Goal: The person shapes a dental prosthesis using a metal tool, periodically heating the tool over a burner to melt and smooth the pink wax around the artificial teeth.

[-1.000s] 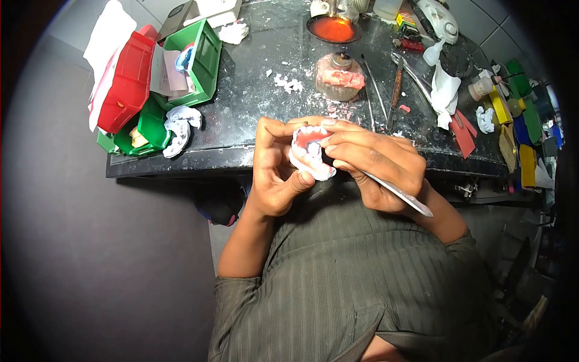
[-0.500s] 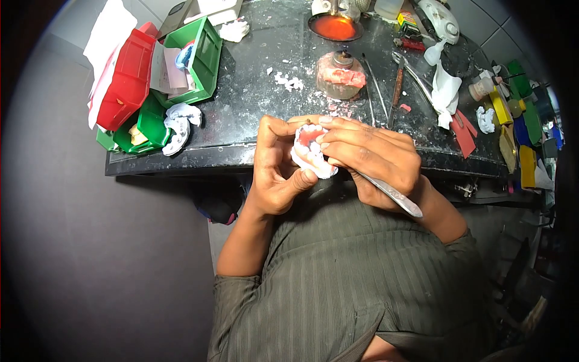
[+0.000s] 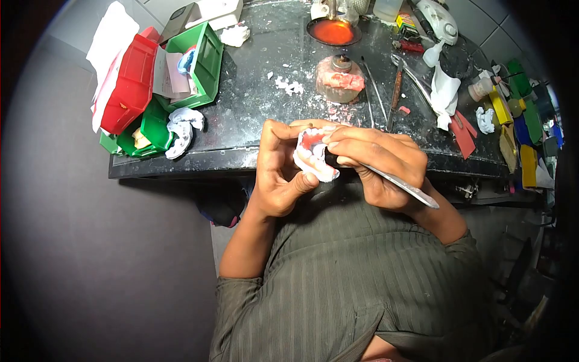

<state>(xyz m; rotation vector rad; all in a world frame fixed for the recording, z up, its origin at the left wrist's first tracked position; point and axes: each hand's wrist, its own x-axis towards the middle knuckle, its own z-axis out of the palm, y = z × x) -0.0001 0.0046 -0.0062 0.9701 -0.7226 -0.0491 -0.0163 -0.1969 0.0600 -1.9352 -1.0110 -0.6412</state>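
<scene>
My left hand point(image 3: 278, 172) is closed around a white dental cast point(image 3: 324, 174), thumb on its near edge and fingers behind it. Red wax point(image 3: 310, 140) and a row of white teeth show on the cast's upper part. In my right hand point(image 3: 386, 161) lies a metal wax knife point(image 3: 405, 186); its flat end points down and right past the palm. The fingertips of my right hand rest at the cast's right side, where they hide the knife's other end.
On the dark bench stand a glass spirit burner point(image 3: 341, 78) with pink wax on it and a pan of orange-red wax point(image 3: 333, 31). Metal tools point(image 3: 396, 90) lie to the right. Red point(image 3: 126, 84) and green bins point(image 3: 207, 63) and a plaster piece point(image 3: 181, 130) are at left.
My right hand has shifted slightly right, and the wax knife's flat end has moved right with it. The cast is still in my left hand, turned a little.
</scene>
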